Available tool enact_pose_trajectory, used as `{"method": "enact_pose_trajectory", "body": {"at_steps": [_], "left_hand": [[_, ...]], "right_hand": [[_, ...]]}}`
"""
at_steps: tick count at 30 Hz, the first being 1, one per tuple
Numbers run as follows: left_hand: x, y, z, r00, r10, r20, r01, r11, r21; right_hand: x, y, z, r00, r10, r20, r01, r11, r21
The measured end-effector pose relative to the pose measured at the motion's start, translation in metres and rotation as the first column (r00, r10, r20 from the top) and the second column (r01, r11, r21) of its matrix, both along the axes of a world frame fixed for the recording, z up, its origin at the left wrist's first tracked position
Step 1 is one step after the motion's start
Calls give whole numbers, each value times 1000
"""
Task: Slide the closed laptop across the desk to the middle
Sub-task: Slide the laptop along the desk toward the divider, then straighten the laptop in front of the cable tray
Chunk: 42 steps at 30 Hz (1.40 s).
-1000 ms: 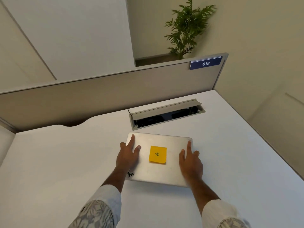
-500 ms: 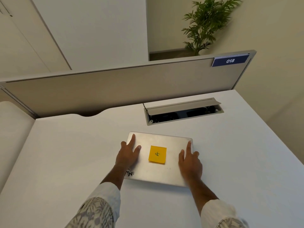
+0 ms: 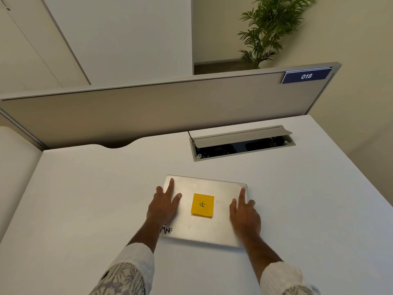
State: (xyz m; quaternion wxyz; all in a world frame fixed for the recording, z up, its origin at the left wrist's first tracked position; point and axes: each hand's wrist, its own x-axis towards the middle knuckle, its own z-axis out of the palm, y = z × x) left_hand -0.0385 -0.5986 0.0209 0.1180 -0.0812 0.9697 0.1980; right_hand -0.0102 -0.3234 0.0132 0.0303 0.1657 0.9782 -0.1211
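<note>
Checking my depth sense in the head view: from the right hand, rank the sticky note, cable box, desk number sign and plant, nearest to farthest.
From the right hand:
1. Sticky note, just left, on the laptop lid.
2. Cable box, ahead, set into the desk.
3. Desk number sign, on the partition's right end.
4. Plant, beyond the partition.

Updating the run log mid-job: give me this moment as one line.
laptop: closed, flat on desk | left hand: flat on lid | right hand: flat on lid | sticky note: between hands

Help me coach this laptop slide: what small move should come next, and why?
Probably keep both palms flat and push the laptop a little further toward his left. Left hand and right hand rest open on its lid, and wider bare desk lies on that side.
</note>
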Motion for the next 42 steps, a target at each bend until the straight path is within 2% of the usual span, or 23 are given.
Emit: {"method": "enact_pose_trajectory", "body": {"at_steps": [14, 39, 42], "left_hand": [[3, -11, -12, 994, -84, -65, 71, 982, -174], [9, -2, -8, 991, -129, -31, 112, 935, -335], [9, -2, -8, 991, -126, -32, 109, 941, -320]], "right_hand": [[-6, -7, -10, 1000, 25, -7, -25, 999, 38], [1, -8, -14, 999, 35, 20, -36, 997, 74], [0, -8, -17, 999, 37, 12, -38, 996, 78]]}}
